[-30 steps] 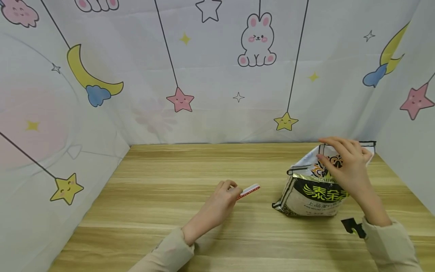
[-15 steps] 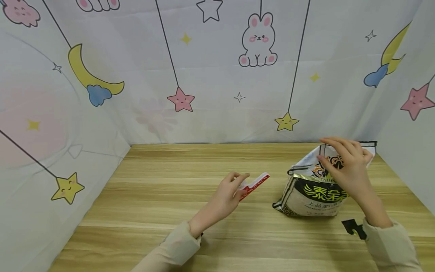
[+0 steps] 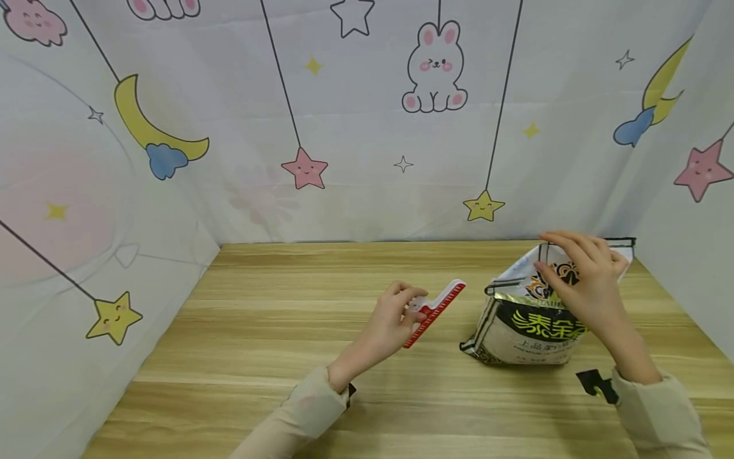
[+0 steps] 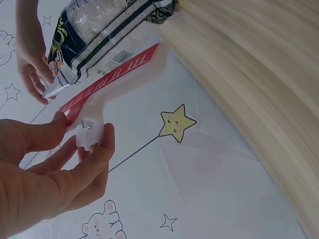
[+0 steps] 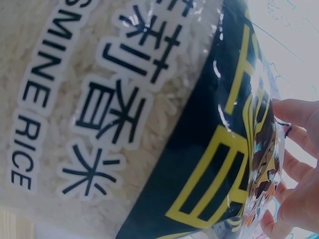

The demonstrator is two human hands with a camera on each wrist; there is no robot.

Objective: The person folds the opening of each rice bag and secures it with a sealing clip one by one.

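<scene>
A red and white bag clip [image 3: 440,307] is pinched between the thumb and fingers of my left hand [image 3: 392,319], above the table and left of the rice bag. In the left wrist view the clip [image 4: 112,77] points its long red bar toward the bag, and its white, spring-fitted end sits at the fingertips. My right hand [image 3: 596,280] grips the folded top of the jasmine rice bag [image 3: 533,344], thumb in front and fingers over the upper edge. Clear plastic, rice and dark print on the bag [image 5: 164,124] fill most of the right wrist view.
A wood-grain table [image 3: 275,306] lies under both hands. White cloth [image 3: 355,115] printed with stars, moons and rabbits encloses its back and sides. Beside the right cuff is a small black piece [image 3: 597,386].
My left hand has lifted the bag clip off the table and carried it rightward toward the rice bag, turning it so more shows. The right hand and bag have stayed put.
</scene>
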